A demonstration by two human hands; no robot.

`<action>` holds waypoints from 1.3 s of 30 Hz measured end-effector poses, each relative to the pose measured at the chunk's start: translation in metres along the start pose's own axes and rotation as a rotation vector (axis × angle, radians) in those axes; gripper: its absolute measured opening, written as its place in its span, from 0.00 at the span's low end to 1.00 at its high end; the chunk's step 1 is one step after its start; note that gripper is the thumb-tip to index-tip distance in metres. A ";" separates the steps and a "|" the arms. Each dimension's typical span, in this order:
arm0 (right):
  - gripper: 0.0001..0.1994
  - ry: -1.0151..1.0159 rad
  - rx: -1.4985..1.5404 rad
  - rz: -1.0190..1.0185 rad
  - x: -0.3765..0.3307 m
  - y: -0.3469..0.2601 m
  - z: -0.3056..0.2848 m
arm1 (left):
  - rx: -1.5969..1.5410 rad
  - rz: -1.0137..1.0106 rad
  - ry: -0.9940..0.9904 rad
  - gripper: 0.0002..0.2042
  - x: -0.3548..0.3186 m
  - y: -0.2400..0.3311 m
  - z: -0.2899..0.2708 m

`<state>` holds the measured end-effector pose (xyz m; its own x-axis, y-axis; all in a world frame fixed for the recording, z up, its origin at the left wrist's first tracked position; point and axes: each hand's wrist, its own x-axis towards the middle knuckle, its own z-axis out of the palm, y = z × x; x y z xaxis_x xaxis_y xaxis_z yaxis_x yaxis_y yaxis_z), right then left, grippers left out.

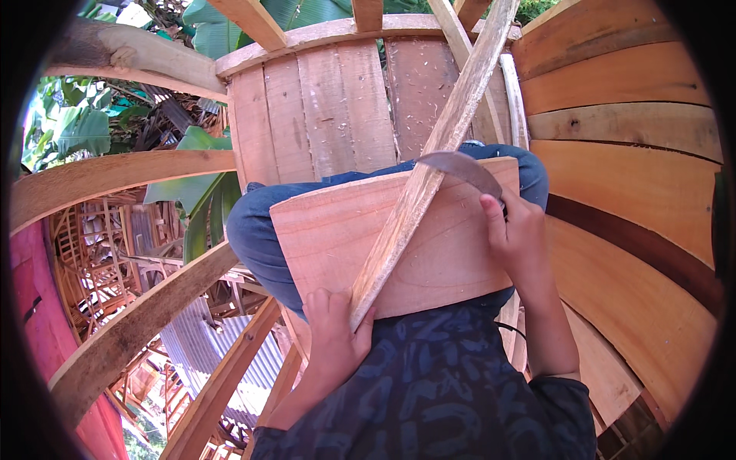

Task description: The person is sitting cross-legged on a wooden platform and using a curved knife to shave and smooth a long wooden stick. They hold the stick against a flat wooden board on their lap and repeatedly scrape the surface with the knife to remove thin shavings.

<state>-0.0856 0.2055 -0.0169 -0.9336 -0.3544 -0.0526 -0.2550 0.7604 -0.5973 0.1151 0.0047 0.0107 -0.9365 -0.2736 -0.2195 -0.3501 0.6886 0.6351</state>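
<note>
A long rough wooden strip slants from my lap up past the far edge of the platform. My left hand is closed round its near end. In my right fist, thumb along the top, sits a curved knife with a dark sickle-like blade; its handle is mostly hidden. The blade reaches left, and its tip lies over the strip near the middle. Under the strip, a flat wooden board rests across my crossed legs in blue jeans.
Ahead lies a plank platform strewn with shavings. A wall of overlapping boards rises close on the right. Open timber beams run along the left, with corrugated metal sheets below and banana leaves beyond.
</note>
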 end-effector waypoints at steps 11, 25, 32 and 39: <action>0.20 -0.171 0.000 -0.165 -0.016 -0.032 0.012 | -0.206 -0.123 -0.112 0.20 0.010 -0.006 -0.010; 0.21 -0.138 -0.063 -0.160 -0.006 -0.017 0.009 | -0.128 -0.091 -0.156 0.19 0.013 -0.008 -0.011; 0.21 -0.194 -0.058 -0.232 -0.013 -0.028 0.001 | -0.129 -0.057 -0.139 0.19 0.016 -0.008 -0.012; 0.21 -0.212 -0.117 -0.282 -0.015 -0.032 0.009 | -0.193 -0.110 -0.103 0.19 0.013 -0.004 -0.011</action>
<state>-0.0610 0.1813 -0.0040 -0.7524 -0.6549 -0.0709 -0.5336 0.6690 -0.5174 0.1044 -0.0090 0.0136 -0.8939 -0.2632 -0.3628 -0.4482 0.5148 0.7308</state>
